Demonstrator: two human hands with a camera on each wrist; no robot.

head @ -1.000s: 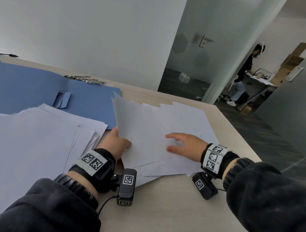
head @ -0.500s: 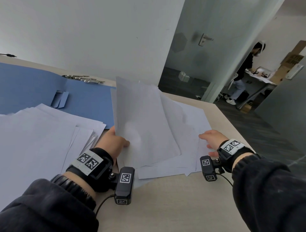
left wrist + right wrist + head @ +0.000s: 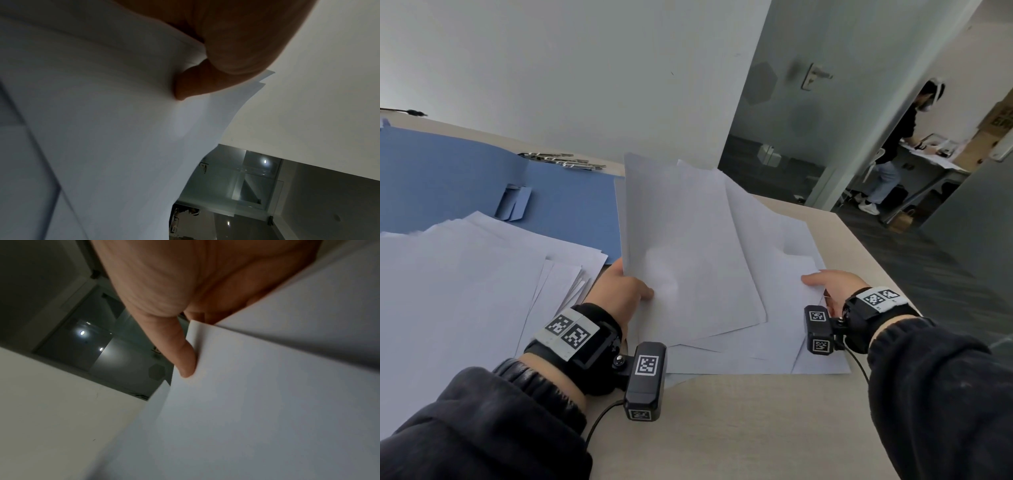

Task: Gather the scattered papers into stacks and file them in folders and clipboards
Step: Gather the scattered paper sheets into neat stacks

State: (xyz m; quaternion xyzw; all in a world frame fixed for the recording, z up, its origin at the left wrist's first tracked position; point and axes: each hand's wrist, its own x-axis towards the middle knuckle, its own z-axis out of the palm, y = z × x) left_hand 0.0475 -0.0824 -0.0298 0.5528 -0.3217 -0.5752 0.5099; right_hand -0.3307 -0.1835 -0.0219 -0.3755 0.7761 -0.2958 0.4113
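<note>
Item: loose white sheets (image 3: pixel 688 253), several, fanned unevenly, centre-right on the pale wooden surface (image 3: pixel 739 428). Your left hand (image 3: pixel 621 291) pinched their left edge, thumb on top, and tilted the upper sheets up off the surface; the left wrist view showed the thumb (image 3: pixel 191 87) pressed on staggered corners. Your right hand (image 3: pixel 835 286) held the right edge of the same spread, the thumb (image 3: pixel 185 360) lying along a sheet's edge and the fingers hidden behind the paper.

Item: second pile of white sheets (image 3: pixel 458 291), lying flat at left, overlapping the near edge of the folder.

Item: blue folder (image 3: pixel 448 185), open flat at far left, with a small blue paper tab (image 3: pixel 515 205) inside.

Item: metal clips (image 3: pixel 561 161), a row, at the folder's far edge by the wall.

Background: a person (image 3: pixel 893 147) standing at a desk beyond the glass door.
</note>
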